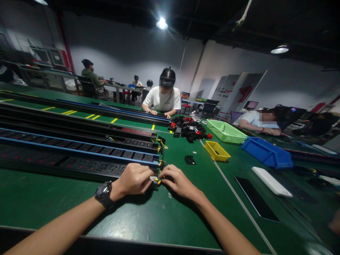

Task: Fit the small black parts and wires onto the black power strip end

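Two long black power strips lie side by side in front of me, with rows of sockets and small red marks; blue edging runs along the farther power strip [87, 148]. My left hand [135, 180], with a watch [103, 194] on its wrist, is closed around the right end of the nearer power strip [87, 166]. A short yellow wire [159, 181] shows at that end, beside a small metal piece [153, 179]. My right hand [176, 180] is closed, with thumb and fingertips pinched at the wire. The fingers partly hide the contact.
A pile of black and red parts [190, 128] lies beyond my hands. To the right are a green basket [225, 132], yellow bin [216, 151], blue bin [267, 153], phone [256, 198] and white slab [271, 181]. A person in white [163, 99] works across the table.
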Available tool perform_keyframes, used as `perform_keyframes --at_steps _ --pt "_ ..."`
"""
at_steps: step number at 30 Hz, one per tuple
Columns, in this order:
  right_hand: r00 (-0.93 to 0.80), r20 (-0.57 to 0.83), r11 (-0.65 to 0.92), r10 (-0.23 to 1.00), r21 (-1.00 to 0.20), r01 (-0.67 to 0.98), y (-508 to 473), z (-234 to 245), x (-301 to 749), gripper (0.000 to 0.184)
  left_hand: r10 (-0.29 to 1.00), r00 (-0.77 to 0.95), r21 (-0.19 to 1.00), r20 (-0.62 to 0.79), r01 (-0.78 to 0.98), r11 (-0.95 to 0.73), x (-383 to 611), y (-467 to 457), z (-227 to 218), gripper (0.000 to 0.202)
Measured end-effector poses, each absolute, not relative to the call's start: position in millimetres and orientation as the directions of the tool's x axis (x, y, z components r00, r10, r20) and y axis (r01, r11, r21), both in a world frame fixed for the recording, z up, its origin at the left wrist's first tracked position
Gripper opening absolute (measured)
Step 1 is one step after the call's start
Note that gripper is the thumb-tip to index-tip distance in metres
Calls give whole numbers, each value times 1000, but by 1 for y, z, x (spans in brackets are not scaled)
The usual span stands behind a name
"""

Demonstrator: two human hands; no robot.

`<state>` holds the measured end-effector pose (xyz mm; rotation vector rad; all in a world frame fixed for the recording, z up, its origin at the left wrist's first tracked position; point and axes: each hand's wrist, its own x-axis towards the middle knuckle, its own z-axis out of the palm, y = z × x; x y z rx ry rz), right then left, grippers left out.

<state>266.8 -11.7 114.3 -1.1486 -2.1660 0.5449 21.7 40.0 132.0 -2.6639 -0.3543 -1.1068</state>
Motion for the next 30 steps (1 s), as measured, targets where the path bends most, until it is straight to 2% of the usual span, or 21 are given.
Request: perform_keyframes --at_steps 3,5,9,17,23,30 --pt "-407 318 507 856 -672 539 -9 111 266 15 136 682 -123 719 317 -940 22 40 131 17" --pt "-388 307 481 869 -708 517 -8 110 266 23 134 679 -126 722 320 -939 22 40 131 17" --pt "-415 278 482 866 -682 550 -10 108 263 36 128 676 -126 725 313 -941 22 40 133 16" --pt "-429 272 494 861 -644 584 -10 107 266 24 132 680 -117 721 307 -945 22 42 130 15" --pt "-389 222 432 894 -658 617 -12 106 265 35 137 680 -114 720 310 -944 22 41 131 15" --pt "-436 137 427 890 -585 689 -7 112 291 30 150 679 -102 719 316 -943 21 40 132 15"
